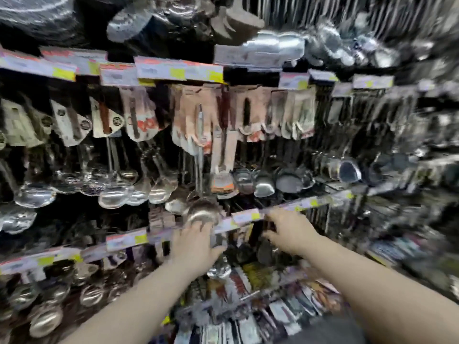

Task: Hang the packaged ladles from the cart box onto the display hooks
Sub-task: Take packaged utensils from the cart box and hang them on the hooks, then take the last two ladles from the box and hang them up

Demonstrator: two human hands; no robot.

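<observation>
The frame is blurred by motion. A steel ladle (201, 209) with a pink card on its handle hangs from a hook in the middle row of the display. My left hand (196, 247) reaches up under its bowl, fingertips touching the bowl's underside, fingers fairly straight. My right hand (289, 229) is stretched out to the right of it, fingers spread near the price rail (244, 216), holding nothing that I can see. The cart box is out of view.
Rows of packaged ladles (139, 120) and skimmers hang on hooks across the wall, with price-tag rails (173, 69) above each row. Steel bowls (34, 194) crowd the left side. Packaged utensils (248, 326) fill the lowest rows near my forearms.
</observation>
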